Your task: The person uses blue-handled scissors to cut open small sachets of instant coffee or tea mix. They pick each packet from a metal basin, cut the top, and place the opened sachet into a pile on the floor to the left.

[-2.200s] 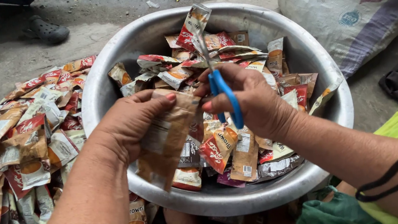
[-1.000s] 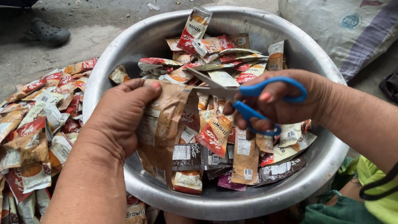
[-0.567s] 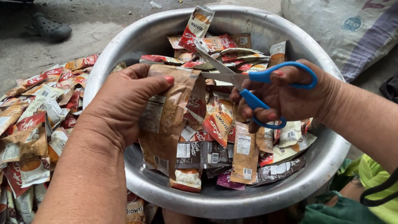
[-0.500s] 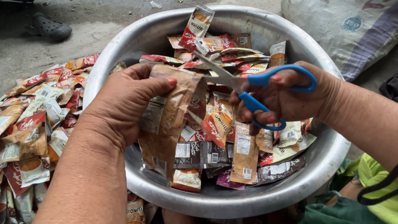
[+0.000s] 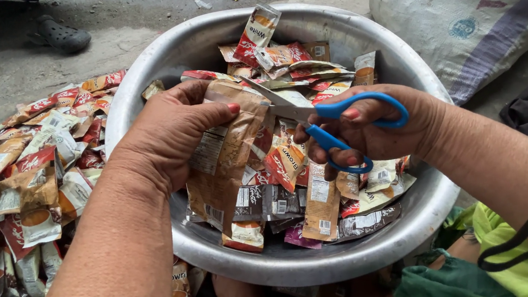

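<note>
Over the metal basin (image 5: 292, 269) of red-brown sachets (image 5: 280, 59), left hand (image 5: 165, 137) fingers pinching a brown sachet (image 5: 228, 153), right hand (image 5: 379, 131) fingers gripping blue-handled scissors (image 5: 335, 123).

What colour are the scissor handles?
Blue, on the scissors in the right hand; the head view shows them plainly.

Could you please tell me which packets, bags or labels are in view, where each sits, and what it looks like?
Brown sachet: flat, creased, in the left hand over the bowl.
Loose sachets: red, brown and white, heaped inside the bowl.
Sachet pile: same colours, on the ground at left.
Woven sack: white, bulging, printed, upper right.
</note>
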